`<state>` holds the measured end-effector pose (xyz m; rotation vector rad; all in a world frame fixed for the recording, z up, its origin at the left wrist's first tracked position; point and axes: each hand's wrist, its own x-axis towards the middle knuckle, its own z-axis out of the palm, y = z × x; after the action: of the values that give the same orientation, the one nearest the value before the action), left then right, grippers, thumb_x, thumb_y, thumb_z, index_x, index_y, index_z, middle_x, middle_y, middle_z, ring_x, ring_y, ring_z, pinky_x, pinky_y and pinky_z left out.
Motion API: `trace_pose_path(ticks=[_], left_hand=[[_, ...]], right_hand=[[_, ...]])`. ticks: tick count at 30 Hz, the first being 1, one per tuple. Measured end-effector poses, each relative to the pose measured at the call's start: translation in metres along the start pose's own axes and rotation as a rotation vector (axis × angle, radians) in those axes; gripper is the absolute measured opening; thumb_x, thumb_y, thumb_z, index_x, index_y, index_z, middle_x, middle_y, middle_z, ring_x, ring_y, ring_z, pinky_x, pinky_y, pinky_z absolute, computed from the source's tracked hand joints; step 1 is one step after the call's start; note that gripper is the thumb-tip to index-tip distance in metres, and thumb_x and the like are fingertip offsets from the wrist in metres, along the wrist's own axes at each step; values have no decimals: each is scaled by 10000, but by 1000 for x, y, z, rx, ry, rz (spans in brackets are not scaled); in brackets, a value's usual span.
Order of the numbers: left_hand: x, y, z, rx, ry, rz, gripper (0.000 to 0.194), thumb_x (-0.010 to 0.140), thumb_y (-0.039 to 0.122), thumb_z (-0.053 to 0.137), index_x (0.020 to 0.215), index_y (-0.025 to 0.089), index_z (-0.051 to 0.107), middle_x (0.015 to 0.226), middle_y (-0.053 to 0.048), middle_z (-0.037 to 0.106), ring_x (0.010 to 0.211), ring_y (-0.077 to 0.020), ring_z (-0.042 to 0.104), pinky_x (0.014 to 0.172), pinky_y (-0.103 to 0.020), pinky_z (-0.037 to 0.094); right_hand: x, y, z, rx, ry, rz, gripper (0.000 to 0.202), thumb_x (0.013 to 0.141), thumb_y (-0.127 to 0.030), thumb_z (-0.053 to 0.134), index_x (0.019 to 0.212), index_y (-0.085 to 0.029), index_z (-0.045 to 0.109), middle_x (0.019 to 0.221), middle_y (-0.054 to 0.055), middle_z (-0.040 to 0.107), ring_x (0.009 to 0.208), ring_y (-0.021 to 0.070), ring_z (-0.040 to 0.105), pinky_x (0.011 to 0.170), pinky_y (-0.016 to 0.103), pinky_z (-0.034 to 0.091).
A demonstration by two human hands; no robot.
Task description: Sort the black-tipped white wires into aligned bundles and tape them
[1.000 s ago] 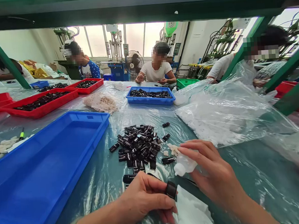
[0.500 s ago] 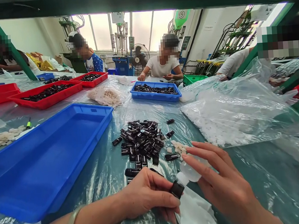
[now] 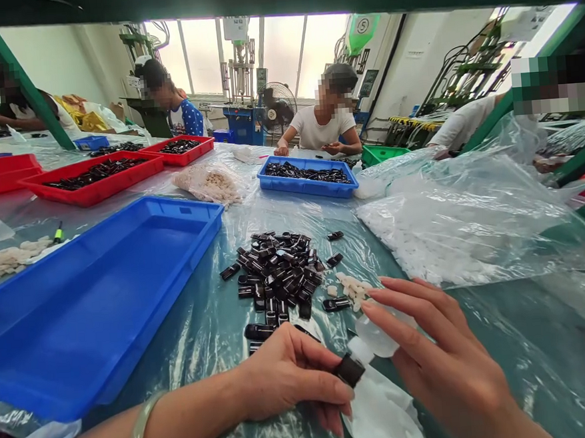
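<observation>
My left hand (image 3: 293, 376) pinches a small glossy black plastic piece (image 3: 350, 371) between thumb and fingers. My right hand (image 3: 447, 355) has its fingers stretched and spread over a translucent white bottle (image 3: 381, 336) with a white cap. Its fingertips are beside some small cream-coloured bits (image 3: 353, 288); I cannot make out whether they touch. The right thumb is mostly hidden. Beyond my hands lies a heap of similar black pieces (image 3: 280, 266), with a few loose around it. A crumpled white cloth (image 3: 383, 413) is between my hands.
To the left stands a large blue tray (image 3: 101, 286). Farther off are red trays (image 3: 95, 193) and a blue tray (image 3: 310, 188), each holding black pieces. A clear plastic bag (image 3: 448, 235) of white bits lies at the right. Several people sit around the table; a green bar crosses overhead.
The view has shifted slightly. My left hand has turned the black piece a little; my right hand keeps nearly the same pose.
</observation>
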<state>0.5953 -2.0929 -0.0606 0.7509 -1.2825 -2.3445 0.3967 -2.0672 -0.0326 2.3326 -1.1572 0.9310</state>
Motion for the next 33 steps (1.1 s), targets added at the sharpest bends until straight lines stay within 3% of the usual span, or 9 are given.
trace_pose_path(ticks=[13, 33], left_hand=[[-1, 0, 1, -5, 2, -5, 169, 629, 281, 682, 637, 112, 679, 546, -37, 604, 483, -116, 556, 524, -228, 450], [2, -5, -3, -29, -45, 16, 128, 647, 215, 664, 664, 88, 672, 556, -27, 609, 474, -93, 564, 511, -202, 452]], right_hand=[[-3, 3, -1, 26, -20, -22, 454, 747, 18, 420, 1072, -284, 517, 1055, 52, 576, 1094, 249, 482, 920, 503, 382], [-4, 8, -2, 36, -5, -91, 394, 744, 24, 449, 1018, -237, 557, 1018, 69, 604, 1068, 248, 510, 911, 489, 397]])
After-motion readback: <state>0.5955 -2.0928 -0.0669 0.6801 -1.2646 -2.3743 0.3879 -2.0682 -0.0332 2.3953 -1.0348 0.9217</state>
